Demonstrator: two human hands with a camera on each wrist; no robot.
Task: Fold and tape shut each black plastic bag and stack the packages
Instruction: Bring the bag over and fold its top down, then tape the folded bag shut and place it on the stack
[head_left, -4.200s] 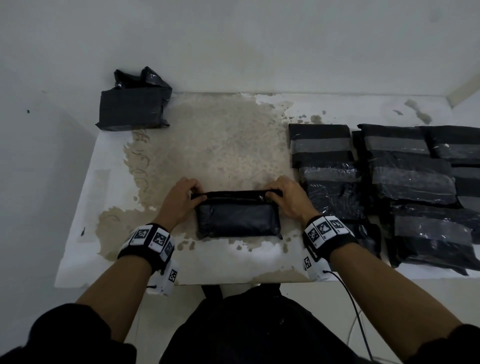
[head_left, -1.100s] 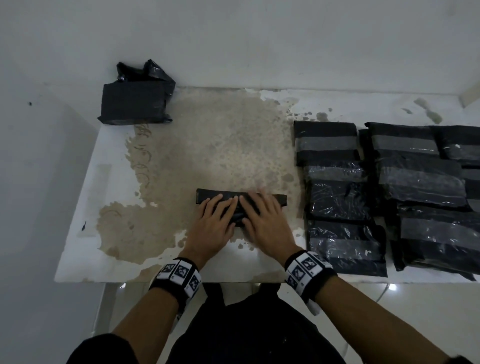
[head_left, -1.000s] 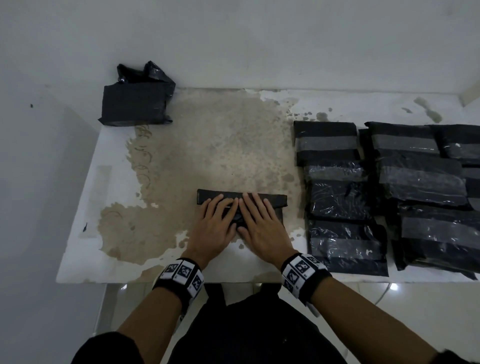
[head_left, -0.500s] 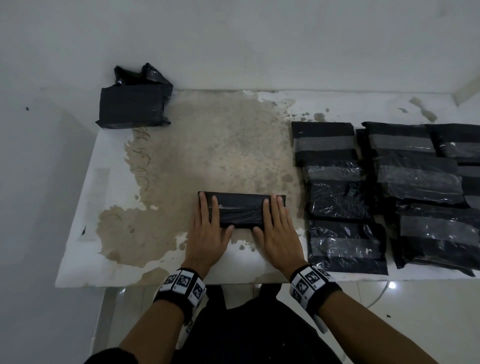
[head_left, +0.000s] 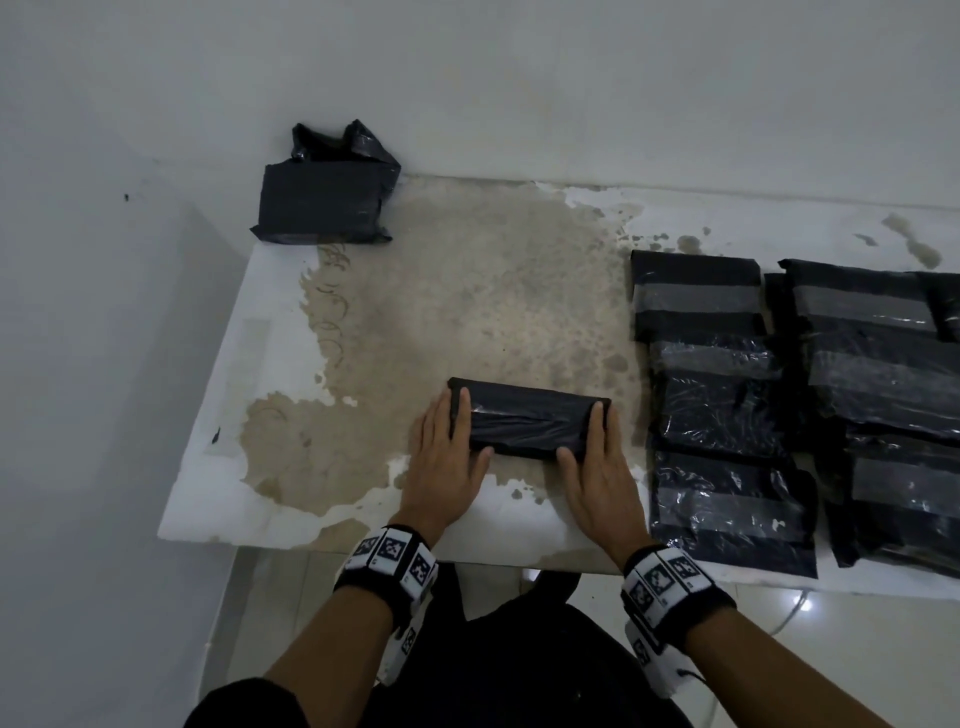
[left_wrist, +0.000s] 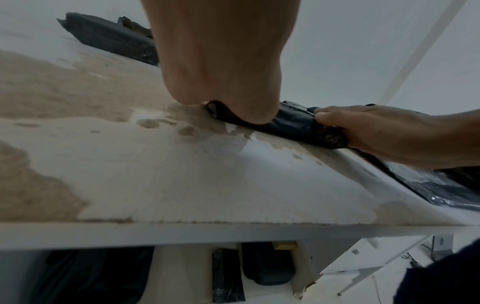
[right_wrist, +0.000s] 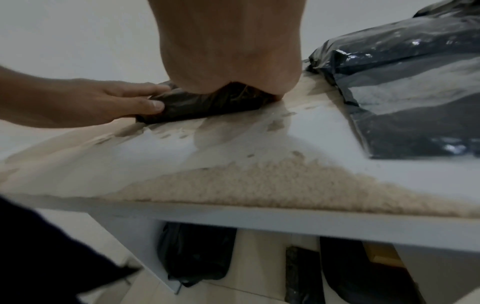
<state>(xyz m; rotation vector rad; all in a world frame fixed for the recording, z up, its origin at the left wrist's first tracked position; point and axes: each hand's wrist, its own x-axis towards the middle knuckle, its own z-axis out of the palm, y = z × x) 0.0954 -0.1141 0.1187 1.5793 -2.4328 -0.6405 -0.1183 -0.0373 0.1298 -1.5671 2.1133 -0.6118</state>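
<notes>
Head view: the left hand (head_left: 445, 470) and right hand (head_left: 598, 472), together at the middle of the bag (head_left: 527, 423) a second ago, now press flat-fingered on its ends. The bag lies on the table (head_left: 249, 374) just left of the taped packages (head_left: 727, 415); the fold looks flattened, so taping likely comes next.

Taped packages (head_left: 727, 415) crowding right; left open.

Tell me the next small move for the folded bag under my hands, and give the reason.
Probably get tape across the folded black bag while one hand pins it. The left hand and right hand press flat on its two ends, and no grey tape band shows on it, unlike the taped packages on the right. No tape roll is in view.
</notes>
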